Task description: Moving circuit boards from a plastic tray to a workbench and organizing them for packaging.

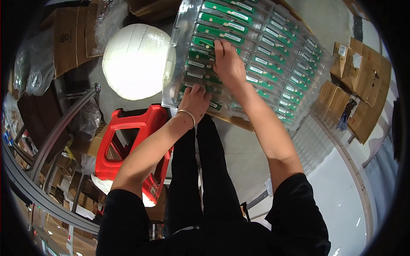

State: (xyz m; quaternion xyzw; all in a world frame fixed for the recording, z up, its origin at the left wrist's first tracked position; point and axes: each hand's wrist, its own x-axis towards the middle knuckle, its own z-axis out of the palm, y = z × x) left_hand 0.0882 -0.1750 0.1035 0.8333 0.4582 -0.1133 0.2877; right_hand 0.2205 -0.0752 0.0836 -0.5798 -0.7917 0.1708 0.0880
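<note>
A clear plastic tray (170, 81) lies in front of me, with several rows of green circuit boards (222, 32) in its slots, each bearing a white label. My right hand (230, 66) reaches over the left column. Its fingers are pinched down at the end of one circuit board (201, 41), and the fingertips are partly hidden. Closer to me, my left hand (194, 104) has its fingers curled over the tray's near left corner, beside another board (215, 105). What its fingers grip underneath is hidden.
Left of the tray stands a round white wrapped bundle (136, 59), with a red plastic stool (102, 158) nearer me. A metal rail (51, 141) runs along the left. Cardboard boxes (358, 72) stand at the right, near a white surface (329, 187). Clear trays (309, 147) lie below the boards.
</note>
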